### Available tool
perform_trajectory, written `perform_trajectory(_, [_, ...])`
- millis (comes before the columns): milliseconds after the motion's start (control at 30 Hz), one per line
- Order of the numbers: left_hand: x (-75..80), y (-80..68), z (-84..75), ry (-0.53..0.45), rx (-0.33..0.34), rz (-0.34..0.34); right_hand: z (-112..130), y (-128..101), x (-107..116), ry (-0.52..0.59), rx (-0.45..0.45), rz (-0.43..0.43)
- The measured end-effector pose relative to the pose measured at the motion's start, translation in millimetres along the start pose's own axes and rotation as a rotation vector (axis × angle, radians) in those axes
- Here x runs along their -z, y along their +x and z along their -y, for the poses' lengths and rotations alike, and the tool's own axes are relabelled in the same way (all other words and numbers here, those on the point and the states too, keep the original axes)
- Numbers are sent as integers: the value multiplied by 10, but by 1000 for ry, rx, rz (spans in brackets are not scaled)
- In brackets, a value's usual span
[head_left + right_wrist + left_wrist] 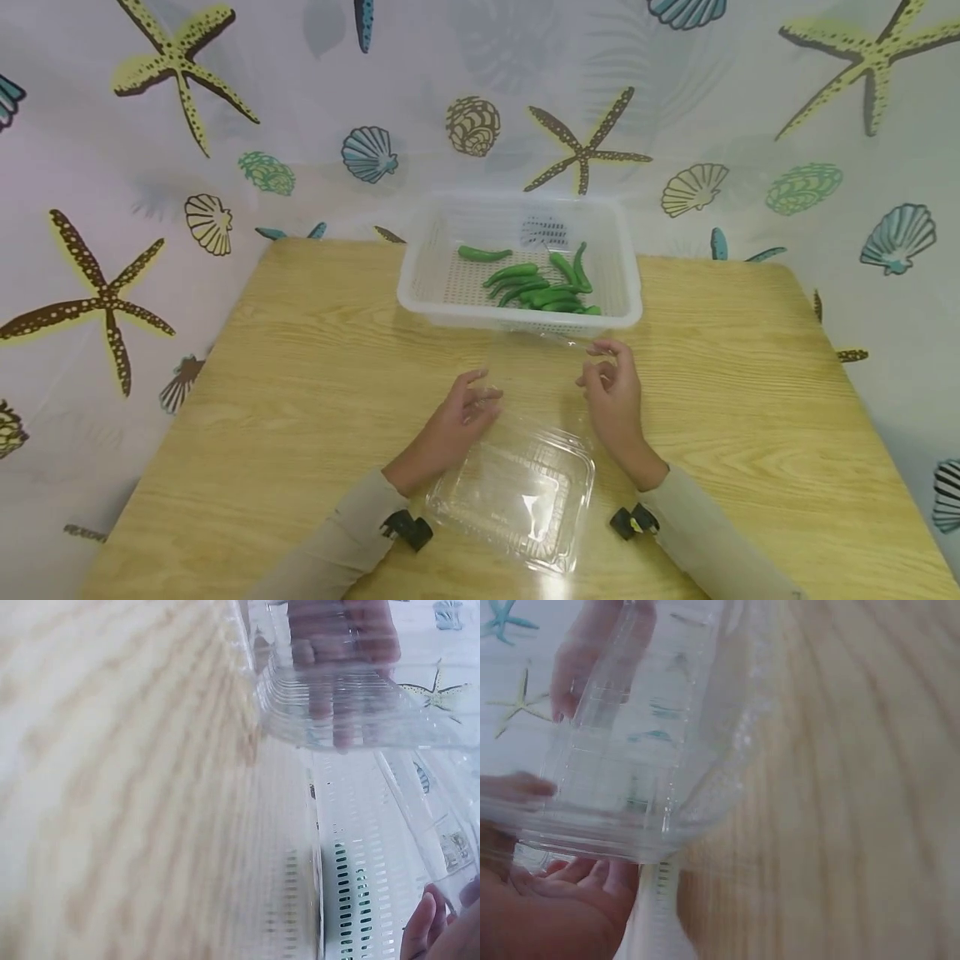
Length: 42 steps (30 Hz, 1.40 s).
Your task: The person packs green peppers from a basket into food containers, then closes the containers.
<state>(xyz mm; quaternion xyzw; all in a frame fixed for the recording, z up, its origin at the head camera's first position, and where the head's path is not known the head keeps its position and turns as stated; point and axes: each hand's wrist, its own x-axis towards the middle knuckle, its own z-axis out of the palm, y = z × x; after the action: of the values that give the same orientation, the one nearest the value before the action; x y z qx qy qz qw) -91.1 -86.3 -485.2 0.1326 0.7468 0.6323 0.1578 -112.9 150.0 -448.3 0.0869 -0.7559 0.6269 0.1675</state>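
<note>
A clear plastic clamshell container (517, 492) lies between my forearms in the head view, with its thin transparent lid raised on the far side. My left hand (465, 412) holds the plastic at the left, thumb on one side and fingers on the other in the left wrist view. At the upper right, my right hand (617, 396) pinches the lid's edge between thumb and fingers. Through the clear walls of the container (322, 705), the left hand (345, 652) shows in the right wrist view. Just beyond the hands, several green chili peppers (525, 283) lie in a white basket.
The white perforated plastic basket (517, 315) stands at the back of the wooden table (315, 358), close beyond the lid. A curtain with starfish and shell prints (420, 75) hangs around the back and sides. Dark wrist cameras (408, 529) sit on both sleeves.
</note>
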Motion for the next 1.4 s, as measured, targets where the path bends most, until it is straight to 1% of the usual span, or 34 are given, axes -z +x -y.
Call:
perform_trajectory(100, [31,-35,-112,-63,-23,25,-9,11,-30,-1,19,5])
perform_trajectory(167, [54,-47,-135,-101,-39,32,-13,15,-49,4,32,10])
perform_trajectory(267, [86,-52,-77,-166,-50,37,-10,21,-76,8,46,18])
perform_trajectory(367, [108,-45,43,-212,-66,40,2,20,-98,5,63,32])
perform_trajectory(500, [127,-40,172,-222,-103,37,23,21,-117,12,99,49])
perform_trajectory(633, [143,-52,209,-239,-148,25,44,41,-135,34,129,67])
perform_trajectory(833, [173,-68,216,-340,-206,13,72,96,-174,43,117,98])
perform_trajectory(933, [187,-73,202,-367,-211,8,87,126,-194,33,114,112])
perform_trajectory(1133, [230,-74,206,-382,-167,-38,135,186,-238,6,132,132])
perform_trajectory(1400, [299,-71,239,-392,-179,-113,261,248,-272,-139,192,158])
